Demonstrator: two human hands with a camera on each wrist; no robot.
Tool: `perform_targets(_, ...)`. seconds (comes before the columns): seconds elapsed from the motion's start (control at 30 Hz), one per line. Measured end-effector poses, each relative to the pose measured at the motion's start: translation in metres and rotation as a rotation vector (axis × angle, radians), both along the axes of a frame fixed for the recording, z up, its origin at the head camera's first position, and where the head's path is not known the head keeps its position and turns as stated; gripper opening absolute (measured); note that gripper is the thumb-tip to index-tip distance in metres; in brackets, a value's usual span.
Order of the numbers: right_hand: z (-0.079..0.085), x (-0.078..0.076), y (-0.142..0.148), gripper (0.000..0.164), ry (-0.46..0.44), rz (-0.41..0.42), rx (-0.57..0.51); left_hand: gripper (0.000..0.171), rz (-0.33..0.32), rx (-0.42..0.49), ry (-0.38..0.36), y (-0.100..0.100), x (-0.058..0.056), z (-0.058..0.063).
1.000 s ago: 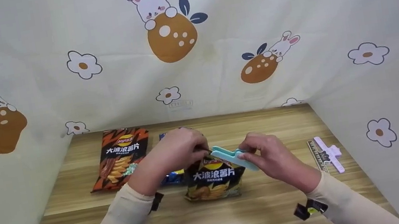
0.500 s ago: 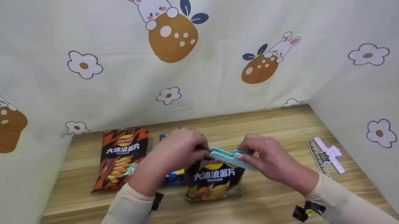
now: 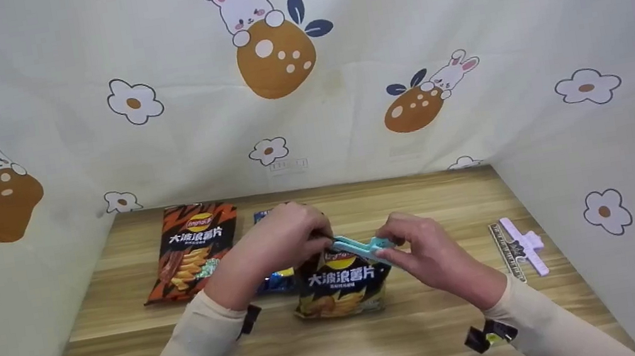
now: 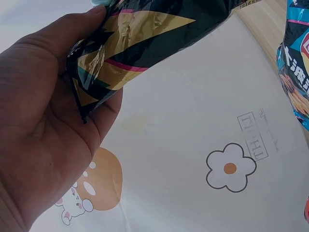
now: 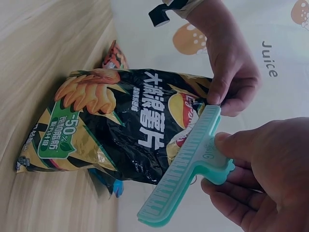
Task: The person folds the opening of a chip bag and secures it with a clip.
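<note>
A black and gold chip bag [image 3: 342,285] stands on the table in the head view, its top edge raised between my two hands. My left hand [image 3: 293,226] pinches one top corner of this bag, as the left wrist view shows with the folded corner [image 4: 111,63] between thumb and fingers. A mint-green bag clip [image 5: 181,166] lies across the bag's top, one end close to the left fingertips. My right hand [image 3: 427,243] pinches the clip by its tab, thumb on the near side and fingers behind.
An orange and black chip bag [image 3: 195,251] lies at the back left. Behind my left hand, a blue bag [image 3: 278,281] is partly hidden. On the right lie a lilac clip [image 3: 525,247] and a clear, dark-marked clip [image 3: 508,253]. Printed cloth [image 3: 191,147] walls the table.
The green clip has turned slightly in my right fingers, and its right end now sits lower behind the thumb. My left hand stays on the bag corner.
</note>
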State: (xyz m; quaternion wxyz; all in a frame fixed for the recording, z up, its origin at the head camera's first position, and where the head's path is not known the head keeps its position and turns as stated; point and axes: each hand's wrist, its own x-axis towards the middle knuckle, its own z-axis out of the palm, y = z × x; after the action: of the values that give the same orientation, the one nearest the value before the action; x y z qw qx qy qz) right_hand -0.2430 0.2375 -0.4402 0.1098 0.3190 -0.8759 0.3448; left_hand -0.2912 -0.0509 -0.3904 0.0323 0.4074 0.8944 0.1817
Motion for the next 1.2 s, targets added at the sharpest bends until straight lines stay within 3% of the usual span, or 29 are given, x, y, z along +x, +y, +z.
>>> perform_targets(0.2, -0.003, -0.001, 0.002, 0.016, -0.023, -0.027, 0.004, 0.011, 0.014, 0.001, -0.017, 0.001, -0.001, -0.001)
perform_targets(0.47, -0.006, -0.002, 0.005, 0.016, -0.056, -0.02, -0.024, 0.009, -0.006, 0.013, 0.026, 0.001, 0.0, -0.003)
perform_targets(0.67, -0.008, -0.003, 0.006, 0.015, -0.041, -0.006, -0.039, 0.01, -0.016, 0.056, 0.08, -0.005, -0.001, -0.007)
perform_targets(1.03, -0.007, -0.003, 0.007, 0.015, -0.068, -0.022, -0.042, 0.01, 0.064, 0.143, 0.06, -0.024, -0.003, -0.005)
perform_targets(1.2, -0.006, -0.004, 0.008, 0.015, -0.089, -0.018, -0.046, 0.01, 0.047, 0.193, 0.064, -0.03, -0.004, -0.008)
